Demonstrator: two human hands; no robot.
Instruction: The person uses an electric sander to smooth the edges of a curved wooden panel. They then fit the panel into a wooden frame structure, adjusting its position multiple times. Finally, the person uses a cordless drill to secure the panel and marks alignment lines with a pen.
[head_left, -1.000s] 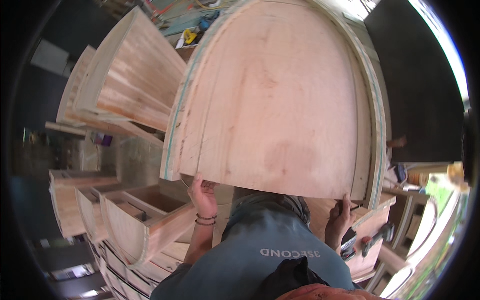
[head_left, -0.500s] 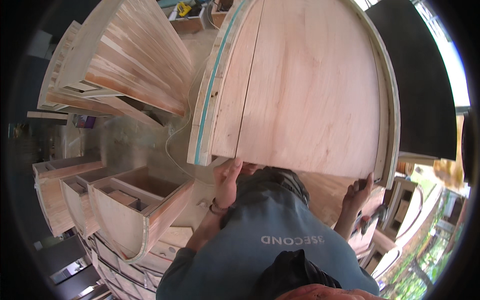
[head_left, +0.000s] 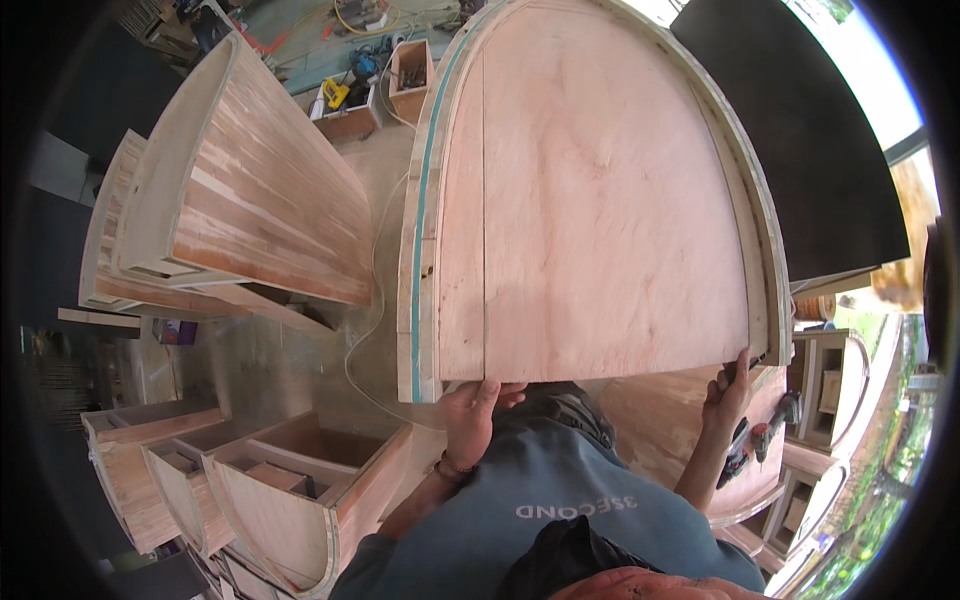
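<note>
A large plywood panel (head_left: 600, 220) with a rounded far end lies inside an arched wooden frame (head_left: 775, 250), whose left side carries a teal strip (head_left: 423, 200). A thin seam runs down the panel's left part. My left hand (head_left: 472, 425) grips the panel's near edge close to that seam, thumb on the edge and fingers reaching under. At the near right corner, my right hand (head_left: 728, 395) is closed on the same edge with the thumb up; its other fingers are partly hidden. A bracelet circles my left wrist.
Curved wooden cabinets (head_left: 270, 190) stand at left, with open-topped cabinets (head_left: 275, 500) nearer. A thin cord (head_left: 350, 350) crosses the floor. Tool boxes (head_left: 350, 120) sit far off. A black panel (head_left: 800, 150) rises at right; a cordless drill (head_left: 762, 440) lies beside my right forearm.
The view has shifted, so the panel and both hands appear lower and more of the far floor shows. Both hands stay on the near edge.
</note>
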